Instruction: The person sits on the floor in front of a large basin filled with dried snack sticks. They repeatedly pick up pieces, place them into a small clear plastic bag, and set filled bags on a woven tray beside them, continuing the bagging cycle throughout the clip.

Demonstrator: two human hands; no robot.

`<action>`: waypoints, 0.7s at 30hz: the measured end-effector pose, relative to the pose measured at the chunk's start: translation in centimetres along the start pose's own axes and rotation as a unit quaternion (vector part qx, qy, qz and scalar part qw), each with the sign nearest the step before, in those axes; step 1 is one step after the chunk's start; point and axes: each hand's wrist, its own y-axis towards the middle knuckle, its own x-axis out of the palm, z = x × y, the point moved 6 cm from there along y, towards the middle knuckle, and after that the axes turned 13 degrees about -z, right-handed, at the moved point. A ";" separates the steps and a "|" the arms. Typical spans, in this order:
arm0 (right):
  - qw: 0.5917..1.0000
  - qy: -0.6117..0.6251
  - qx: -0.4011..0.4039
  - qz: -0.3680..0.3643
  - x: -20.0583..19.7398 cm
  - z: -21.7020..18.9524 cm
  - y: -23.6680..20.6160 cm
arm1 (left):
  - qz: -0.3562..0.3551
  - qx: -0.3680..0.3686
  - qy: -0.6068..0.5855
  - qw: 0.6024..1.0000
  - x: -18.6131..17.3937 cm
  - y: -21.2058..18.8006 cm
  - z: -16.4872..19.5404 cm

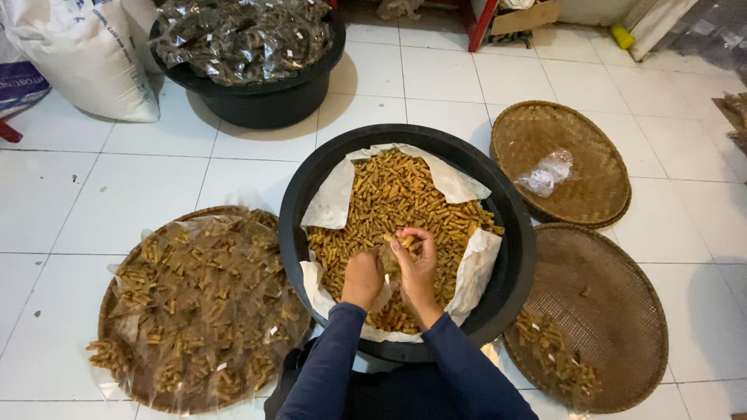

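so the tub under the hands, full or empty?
Roughly half full: orange snack sticks cover the paper-lined black tub floor, well below its rim.

The far black plastic tub of packed clear bags (249,47) and the far-left white woven sack (85,54) are cut off by the top edge.

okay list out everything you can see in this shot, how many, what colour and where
black tub: one, black, paper-lined, centre, in front of the person
snack sticks: a heap, golden-brown, inside that tub
filled clear bags: many, on the woven tray at left
second black tub: one, top left, full of bagged sticks
white sack: one, top left corner
woven tray: one, brown, upper right, bearing empty clear bags
woven tray with loose sticks: one, dark brown, lower right
left hand: over the sticks, holding a small bag
right hand: pinching a few sticks
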 end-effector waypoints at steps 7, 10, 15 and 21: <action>0.997 0.043 0.018 -0.063 0.1 -0.5 0.1 | 0.027 0.011 -0.012 1.000 -0.1 -0.3 -0.5; 0.991 0.083 0.009 -0.101 1.0 -2.0 0.2 | 0.047 0.021 -0.027 0.998 0.0 -0.5 -0.9; 0.983 0.024 0.056 -0.173 1.2 -3.4 1.4 | 0.045 -0.019 -0.046 0.998 0.4 -1.0 -1.5; 0.965 0.013 0.257 -0.060 -6.0 3.6 4.9 | 0.062 0.030 -0.053 0.996 -0.3 -2.2 0.1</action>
